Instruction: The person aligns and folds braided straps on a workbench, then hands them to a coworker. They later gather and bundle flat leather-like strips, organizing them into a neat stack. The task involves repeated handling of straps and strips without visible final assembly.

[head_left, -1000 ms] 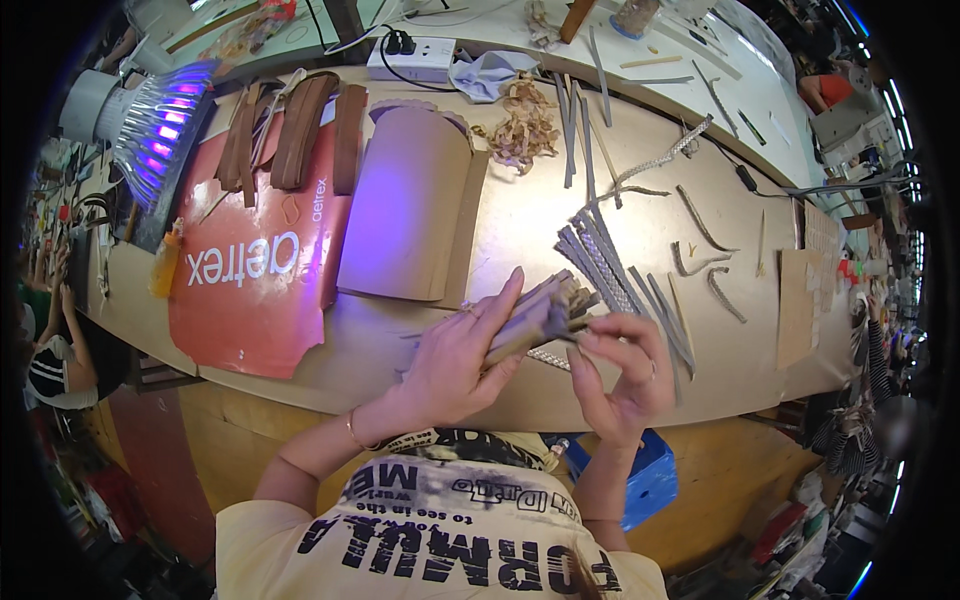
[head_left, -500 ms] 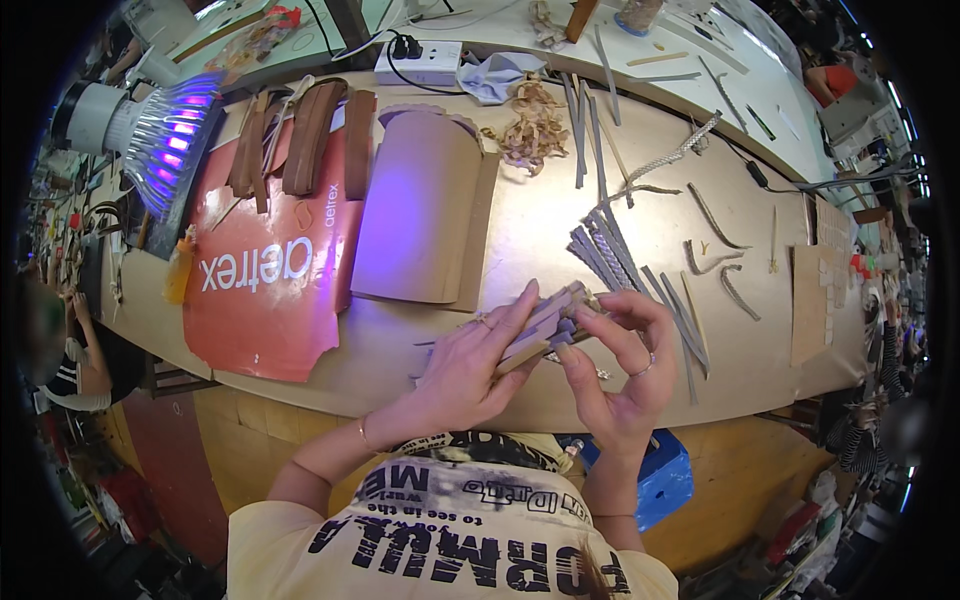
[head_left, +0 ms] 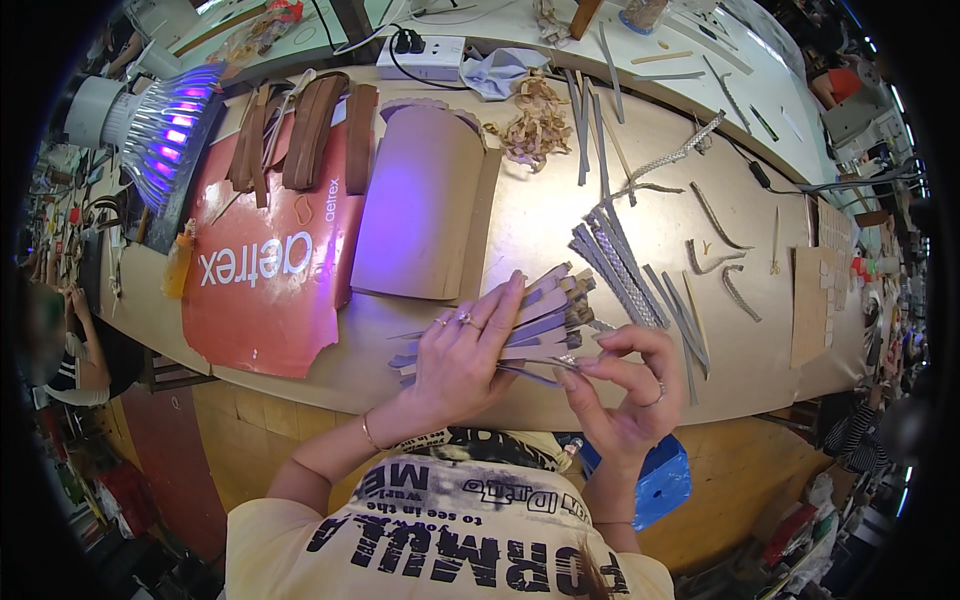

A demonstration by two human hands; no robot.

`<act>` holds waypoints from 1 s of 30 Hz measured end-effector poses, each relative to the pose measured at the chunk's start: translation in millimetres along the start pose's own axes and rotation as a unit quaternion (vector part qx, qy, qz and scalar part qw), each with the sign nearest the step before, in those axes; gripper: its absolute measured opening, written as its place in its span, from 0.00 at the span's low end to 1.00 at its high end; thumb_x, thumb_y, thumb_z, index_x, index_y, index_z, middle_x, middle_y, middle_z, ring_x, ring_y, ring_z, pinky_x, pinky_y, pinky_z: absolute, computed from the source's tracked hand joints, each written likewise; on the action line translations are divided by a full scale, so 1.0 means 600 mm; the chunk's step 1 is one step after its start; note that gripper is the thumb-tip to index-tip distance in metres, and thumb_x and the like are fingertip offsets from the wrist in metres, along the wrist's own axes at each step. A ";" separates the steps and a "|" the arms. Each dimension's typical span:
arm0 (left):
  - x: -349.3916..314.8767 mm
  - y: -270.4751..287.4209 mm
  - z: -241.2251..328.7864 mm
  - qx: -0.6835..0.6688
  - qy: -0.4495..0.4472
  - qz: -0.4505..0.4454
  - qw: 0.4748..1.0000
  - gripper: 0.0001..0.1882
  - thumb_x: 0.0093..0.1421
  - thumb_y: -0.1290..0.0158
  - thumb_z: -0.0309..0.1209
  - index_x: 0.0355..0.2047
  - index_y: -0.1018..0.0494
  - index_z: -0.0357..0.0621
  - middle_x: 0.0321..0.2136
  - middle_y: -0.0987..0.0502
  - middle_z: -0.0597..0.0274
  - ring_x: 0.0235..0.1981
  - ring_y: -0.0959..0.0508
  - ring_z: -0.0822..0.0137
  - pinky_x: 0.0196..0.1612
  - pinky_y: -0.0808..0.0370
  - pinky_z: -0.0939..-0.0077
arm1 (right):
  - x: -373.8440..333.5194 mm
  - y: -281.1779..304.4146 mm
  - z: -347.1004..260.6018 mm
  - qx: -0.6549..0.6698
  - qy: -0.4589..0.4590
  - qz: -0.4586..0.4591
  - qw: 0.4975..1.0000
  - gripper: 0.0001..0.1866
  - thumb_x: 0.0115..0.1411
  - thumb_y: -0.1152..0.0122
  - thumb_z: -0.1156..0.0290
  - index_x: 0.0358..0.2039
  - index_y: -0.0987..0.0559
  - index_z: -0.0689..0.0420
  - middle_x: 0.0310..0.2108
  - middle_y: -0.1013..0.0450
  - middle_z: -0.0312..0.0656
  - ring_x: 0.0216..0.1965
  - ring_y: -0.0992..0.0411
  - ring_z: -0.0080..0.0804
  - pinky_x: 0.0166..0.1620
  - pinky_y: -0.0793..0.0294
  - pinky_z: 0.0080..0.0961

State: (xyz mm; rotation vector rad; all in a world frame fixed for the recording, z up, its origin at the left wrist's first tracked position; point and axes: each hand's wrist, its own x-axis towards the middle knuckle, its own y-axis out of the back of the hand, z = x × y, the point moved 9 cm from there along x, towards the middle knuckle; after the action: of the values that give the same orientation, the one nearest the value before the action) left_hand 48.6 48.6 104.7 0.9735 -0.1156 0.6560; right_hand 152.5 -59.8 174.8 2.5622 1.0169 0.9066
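My left hand (head_left: 458, 352) is closed round a bundle of flat grey and beige strips (head_left: 543, 312), which look like leather straps. Their ends fan out to the right, past my fingers, and their other ends poke out left of the hand. Thumb and fingers of my right hand (head_left: 632, 400) pinch together at the tip of the lowest strip (head_left: 545, 357), part of which looks shiny and braided. Just beyond my hands lies a pile of grey strips with braided ones (head_left: 622, 265) among them.
Brown leather strips (head_left: 316, 135) lie on a red printed sheet (head_left: 260, 320) at left. Beside it is curved brown cardboard (head_left: 415, 220). A finned lamp (head_left: 165, 135) glows purple. Behind are tan scraps (head_left: 537, 125) and a power strip (head_left: 430, 60). Loose braided cords (head_left: 715, 215) lie to the right.
The strips in my left hand have spread into a wider fan. My right hand has moved slightly down, from the bundle's upper ends to the tip of its lowest strip.
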 end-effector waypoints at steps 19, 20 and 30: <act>-0.005 -0.012 -0.003 -0.036 0.028 -0.015 0.999 0.48 0.42 0.41 0.25 0.65 0.45 0.34 0.51 0.26 0.48 0.44 0.22 0.49 0.46 0.26 0.61 | -0.007 -0.018 0.018 0.086 -0.118 0.021 0.989 0.18 0.50 0.32 0.85 0.44 0.19 0.63 0.30 0.23 0.42 0.28 0.28 0.23 0.33 0.29 0.17; -0.005 -0.010 -0.003 -0.031 0.026 -0.008 0.999 0.48 0.41 0.41 0.24 0.65 0.45 0.34 0.51 0.26 0.48 0.44 0.22 0.50 0.46 0.26 0.61 | -0.005 -0.021 0.014 0.070 -0.106 0.006 0.992 0.19 0.51 0.33 0.85 0.46 0.19 0.63 0.29 0.23 0.42 0.28 0.29 0.22 0.34 0.30 0.16; -0.004 0.002 -0.007 -0.017 0.020 0.022 0.999 0.43 0.47 0.43 0.28 0.64 0.44 0.30 0.51 0.26 0.45 0.46 0.22 0.47 0.46 0.25 0.59 | -0.012 -0.025 -0.039 -0.048 0.065 -0.007 0.997 0.18 0.44 0.28 0.78 0.39 0.17 0.52 0.33 0.23 0.37 0.28 0.27 0.29 0.29 0.34 0.26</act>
State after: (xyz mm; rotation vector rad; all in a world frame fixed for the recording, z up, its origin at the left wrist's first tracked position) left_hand 45.5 51.1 102.3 0.9256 -0.1129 0.7126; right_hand 126.1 -53.8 183.3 2.4410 0.9991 1.1016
